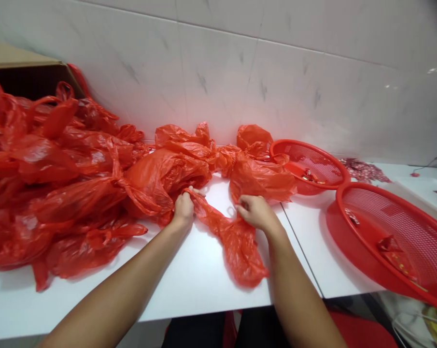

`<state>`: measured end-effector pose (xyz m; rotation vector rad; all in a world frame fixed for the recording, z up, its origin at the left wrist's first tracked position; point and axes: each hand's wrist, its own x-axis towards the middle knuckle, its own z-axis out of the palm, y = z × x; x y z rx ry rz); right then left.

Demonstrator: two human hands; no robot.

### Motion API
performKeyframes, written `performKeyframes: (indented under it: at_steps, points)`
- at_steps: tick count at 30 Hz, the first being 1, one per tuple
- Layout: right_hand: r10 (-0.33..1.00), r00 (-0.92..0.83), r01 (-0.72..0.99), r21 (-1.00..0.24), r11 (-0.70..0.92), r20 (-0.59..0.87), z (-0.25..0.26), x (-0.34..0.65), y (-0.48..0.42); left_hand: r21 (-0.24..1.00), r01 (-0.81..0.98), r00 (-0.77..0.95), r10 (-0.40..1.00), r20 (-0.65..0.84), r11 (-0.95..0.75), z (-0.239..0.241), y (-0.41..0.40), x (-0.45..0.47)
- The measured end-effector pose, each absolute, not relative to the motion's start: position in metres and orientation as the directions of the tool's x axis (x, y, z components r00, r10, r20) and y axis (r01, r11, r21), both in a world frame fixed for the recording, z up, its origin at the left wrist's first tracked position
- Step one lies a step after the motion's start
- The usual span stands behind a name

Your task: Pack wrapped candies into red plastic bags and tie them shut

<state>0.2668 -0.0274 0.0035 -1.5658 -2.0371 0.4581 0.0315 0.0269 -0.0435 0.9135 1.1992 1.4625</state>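
My left hand (185, 209) is closed on the gathered end of a red plastic bag (242, 251). This bag stretches to the right and spreads crumpled toward the table's front edge. My right hand (257, 211) is above the bag's right part with its fingers curled together. A small, faint, blurred shape shows at its fingertips, and I cannot make out what it is. Behind my left hand lies a bulkier red plastic bag (163, 174). Another red bag (261, 179) sits just behind my right hand.
Red plastic bags (66, 193) are heaped on the left, in front of a cardboard box (19, 55). Two red mesh baskets (388, 270) with small wrapped pieces stand at right. A tiled wall (218, 72) closes off the back of the white table (189, 290).
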Motion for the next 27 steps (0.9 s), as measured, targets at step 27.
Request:
performKeyframes:
  at_steps: [27]
  points:
    - [0.611,-0.213,0.321,-0.536,0.781,0.762,0.001,0.242,-0.033,0.102,0.687,0.371,0.468,0.802,-0.720,-0.007,-0.030,0.036]
